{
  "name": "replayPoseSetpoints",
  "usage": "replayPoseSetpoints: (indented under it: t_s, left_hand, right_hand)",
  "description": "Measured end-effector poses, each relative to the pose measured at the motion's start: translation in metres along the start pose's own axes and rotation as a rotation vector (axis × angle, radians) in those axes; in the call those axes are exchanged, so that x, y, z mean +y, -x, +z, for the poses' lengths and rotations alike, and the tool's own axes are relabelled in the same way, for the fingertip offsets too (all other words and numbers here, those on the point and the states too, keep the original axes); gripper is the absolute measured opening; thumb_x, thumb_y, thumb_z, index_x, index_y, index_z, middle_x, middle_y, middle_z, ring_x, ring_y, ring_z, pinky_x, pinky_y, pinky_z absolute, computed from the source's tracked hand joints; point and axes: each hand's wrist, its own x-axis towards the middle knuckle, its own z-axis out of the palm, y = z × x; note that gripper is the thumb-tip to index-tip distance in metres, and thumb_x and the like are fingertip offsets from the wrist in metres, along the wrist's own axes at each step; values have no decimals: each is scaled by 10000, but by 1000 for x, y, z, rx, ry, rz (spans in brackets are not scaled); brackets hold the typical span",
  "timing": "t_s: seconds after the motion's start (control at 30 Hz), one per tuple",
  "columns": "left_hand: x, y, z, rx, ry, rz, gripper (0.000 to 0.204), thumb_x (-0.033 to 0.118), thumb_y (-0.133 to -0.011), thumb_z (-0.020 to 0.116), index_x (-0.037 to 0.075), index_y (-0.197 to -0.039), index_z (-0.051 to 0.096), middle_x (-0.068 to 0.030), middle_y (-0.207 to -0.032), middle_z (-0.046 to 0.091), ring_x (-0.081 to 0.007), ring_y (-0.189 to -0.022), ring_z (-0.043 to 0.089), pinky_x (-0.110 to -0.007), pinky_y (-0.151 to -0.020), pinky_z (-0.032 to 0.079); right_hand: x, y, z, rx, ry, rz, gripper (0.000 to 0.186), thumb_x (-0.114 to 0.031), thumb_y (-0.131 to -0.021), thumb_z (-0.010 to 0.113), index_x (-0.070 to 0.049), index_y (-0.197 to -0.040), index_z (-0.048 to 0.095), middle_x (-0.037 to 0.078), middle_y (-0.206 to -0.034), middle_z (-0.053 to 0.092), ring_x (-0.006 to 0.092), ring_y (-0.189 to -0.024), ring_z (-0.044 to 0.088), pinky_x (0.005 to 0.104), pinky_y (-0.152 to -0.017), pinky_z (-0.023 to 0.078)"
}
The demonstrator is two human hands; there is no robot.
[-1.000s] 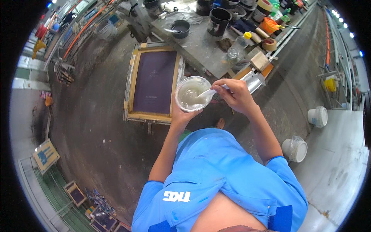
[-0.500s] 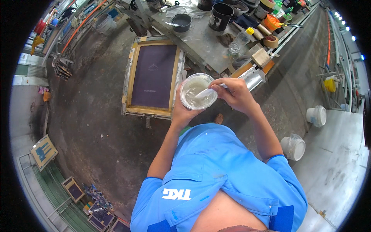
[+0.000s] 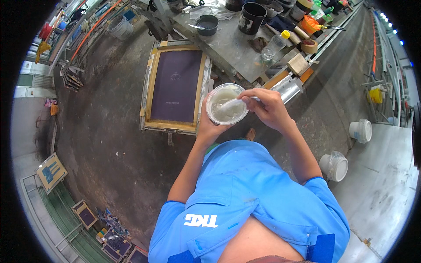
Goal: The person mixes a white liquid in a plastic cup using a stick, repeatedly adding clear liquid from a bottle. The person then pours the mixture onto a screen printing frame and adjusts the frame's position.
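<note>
My left hand (image 3: pixel 208 126) is wrapped round a clear plastic tub (image 3: pixel 209 105), held in front of my waist. Inside the tub is a whitish, paste-like stuff (image 3: pixel 226 115). Between the thumb and fingers of my right hand (image 3: pixel 266 106) is a white, flat stirring stick (image 3: pixel 230 104); its lower end dips into the paste and is partly hidden by it. Just beyond the tub, to the left, a wood-framed printing screen (image 3: pixel 175 87) with dark purple mesh lies on a stand.
A work table (image 3: pixel 232 55) at the far side carries a black bucket (image 3: pixel 252 18), a dark bowl (image 3: pixel 206 25), a clear bottle with a yellow cap (image 3: pixel 275 45) and a tape roll (image 3: pixel 309 46). White lidded buckets (image 3: pixel 337 168) stand at right. Smaller frames (image 3: pixel 84 215) lie lower left.
The stick has swung within the tub, its dipped end now farther left and lying flatter. Both hands stay nearly in place around the tub. The view has shifted slightly.
</note>
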Motion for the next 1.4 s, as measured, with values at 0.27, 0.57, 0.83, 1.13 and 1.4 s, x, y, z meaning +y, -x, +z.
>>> replayPoseSetpoints:
  t_s: [0.27, 0.57, 0.83, 1.13, 1.4]
  left_hand:
    - [1, -5, -1, 17, -33, 71, 1161, 134, -680, 954, 66, -1598, 246, -122, -1539, 423, -260, -1438, 450, -420, -1206, 375]
    - [4, -2, 3, -12, -5, 69, 1165, 124, -685, 951, 69, -1603, 236, -121, -1544, 423, -257, -1432, 458, -428, -1202, 383]
    - [1, 1, 1, -17, -1, 50, 1160, 130, -675, 958, 69, -1598, 257, -118, -1538, 427, -254, -1430, 459, -424, -1201, 384]
    - [10, 1, 5, 15, 35, 45, 1153, 142, -674, 963, 76, -1591, 266, -120, -1533, 433, -254, -1428, 462, -423, -1194, 393]
    - [2, 1, 4, 1, -39, 73, 1126, 117, -633, 971, 75, -1551, 320, -121, -1518, 464, -270, -1412, 489, -449, -1204, 400]
  right_hand:
    - [2, -13, -27, 34, 213, -118, 105, -52, -974, 685, -15, -1056, 737, 93, -890, 736, 172, -714, 692, 307, -635, 527]
    - [-3, -16, -17, 106, 89, -107, 132, -35, -951, 694, -26, -1077, 733, 127, -906, 744, 250, -801, 734, 361, -685, 565]
    - [-2, -4, -14, -78, 30, 14, 132, -107, -939, 725, -35, -1048, 745, 140, -869, 749, 271, -751, 728, 369, -694, 556]
    - [10, -9, -26, 84, 185, -68, 146, -56, -942, 709, -23, -1082, 732, 120, -961, 762, 225, -801, 744, 322, -719, 579]
    - [5, 2, -3, 157, 8, -86, 183, 4, -910, 718, -38, -1087, 737, 118, -966, 760, 233, -779, 731, 347, -693, 567]
